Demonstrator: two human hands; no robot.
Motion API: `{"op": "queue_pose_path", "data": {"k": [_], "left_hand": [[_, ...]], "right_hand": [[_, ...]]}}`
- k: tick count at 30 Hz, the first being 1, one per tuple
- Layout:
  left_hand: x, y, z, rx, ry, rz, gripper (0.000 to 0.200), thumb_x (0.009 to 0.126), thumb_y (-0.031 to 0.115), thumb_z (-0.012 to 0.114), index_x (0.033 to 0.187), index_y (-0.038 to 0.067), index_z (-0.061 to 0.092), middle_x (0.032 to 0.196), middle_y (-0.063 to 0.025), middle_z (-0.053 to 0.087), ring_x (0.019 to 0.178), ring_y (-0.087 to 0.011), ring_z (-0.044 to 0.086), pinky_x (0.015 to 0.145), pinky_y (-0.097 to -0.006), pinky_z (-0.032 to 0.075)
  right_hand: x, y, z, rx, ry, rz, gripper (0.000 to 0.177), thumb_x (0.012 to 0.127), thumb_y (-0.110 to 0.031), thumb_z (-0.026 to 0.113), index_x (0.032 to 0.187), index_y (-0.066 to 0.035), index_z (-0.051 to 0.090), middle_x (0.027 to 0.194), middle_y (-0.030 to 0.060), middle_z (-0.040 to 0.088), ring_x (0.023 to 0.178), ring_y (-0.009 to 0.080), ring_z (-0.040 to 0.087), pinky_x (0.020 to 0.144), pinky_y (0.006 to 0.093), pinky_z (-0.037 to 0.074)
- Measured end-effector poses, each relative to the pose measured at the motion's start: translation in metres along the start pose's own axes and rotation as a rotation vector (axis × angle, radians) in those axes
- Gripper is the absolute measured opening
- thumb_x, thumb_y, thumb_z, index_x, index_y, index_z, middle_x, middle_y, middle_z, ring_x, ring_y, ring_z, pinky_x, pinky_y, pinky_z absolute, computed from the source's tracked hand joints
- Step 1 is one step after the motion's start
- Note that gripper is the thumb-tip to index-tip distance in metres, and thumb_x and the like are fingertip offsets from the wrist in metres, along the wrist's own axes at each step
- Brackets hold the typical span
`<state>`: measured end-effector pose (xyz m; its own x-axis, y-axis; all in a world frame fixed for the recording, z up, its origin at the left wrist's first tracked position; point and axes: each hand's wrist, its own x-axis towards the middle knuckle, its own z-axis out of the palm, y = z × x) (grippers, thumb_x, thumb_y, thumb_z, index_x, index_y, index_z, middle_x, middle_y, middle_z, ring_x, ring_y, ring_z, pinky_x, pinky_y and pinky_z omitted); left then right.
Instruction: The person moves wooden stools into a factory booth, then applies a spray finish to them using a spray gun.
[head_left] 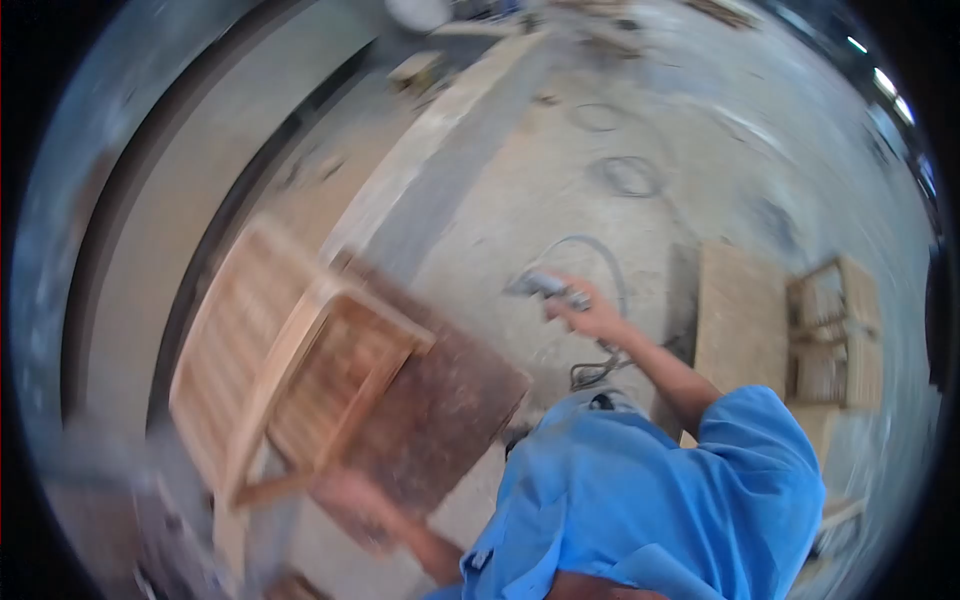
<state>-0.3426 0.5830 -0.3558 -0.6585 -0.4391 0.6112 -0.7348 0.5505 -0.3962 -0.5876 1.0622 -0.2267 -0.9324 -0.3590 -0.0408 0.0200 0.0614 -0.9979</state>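
Observation:
A slatted wooden chair [290, 370] lies tilted on a reddish-brown board or table [450, 410] at the left. My left hand [350, 492], blurred by motion, is at the chair's lower edge; its fingers cannot be made out. Out to the right of the chair, my right hand [583, 308] is wrapped round a grey and silver power tool [545, 285], held in the air away from the wood. A hose or cable curves from near the tool toward the floor.
A low concrete ledge [430, 140] runs diagonally behind the chair. Coiled cable [628, 177] lies on the floor ahead. At the right are a wooden panel [740, 320] and more wooden chair frames [840, 330]. Dark cables [592, 374] bunch near my body.

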Motion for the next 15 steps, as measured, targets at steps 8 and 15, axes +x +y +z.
{"op": "queue_pose_path", "data": {"k": [8, 15], "left_hand": [[0.048, 0.229, -0.096, -1.909, -0.397, -0.642, 0.058, 0.090, 0.000, 0.049, 0.143, -0.005, 0.026, 0.147, -0.0182, 0.033, 0.136, -0.0256, 0.034, 0.111, -0.0344, 0.028], [0.052, 0.236, -0.114, -1.874, -0.395, -0.967, 0.067, 0.091, -0.004, 0.044, 0.150, 0.001, 0.012, 0.154, -0.0170, 0.023, 0.141, -0.0267, 0.026, 0.112, -0.0331, 0.022]], "right_hand": [[0.077, 0.009, -0.041, -0.012, -0.353, -0.124, 0.059, 0.088, -0.044, 0.064, 0.129, -0.002, 0.055, 0.076, 0.0043, 0.063, 0.063, 0.0065, 0.056, 0.044, 0.0206, 0.040], [0.107, 0.030, -0.055, 0.126, -0.545, -0.244, 0.065, 0.083, -0.044, 0.069, 0.127, 0.001, 0.055, 0.080, 0.0057, 0.064, 0.067, 0.0101, 0.057, 0.056, 0.0229, 0.044]]}}
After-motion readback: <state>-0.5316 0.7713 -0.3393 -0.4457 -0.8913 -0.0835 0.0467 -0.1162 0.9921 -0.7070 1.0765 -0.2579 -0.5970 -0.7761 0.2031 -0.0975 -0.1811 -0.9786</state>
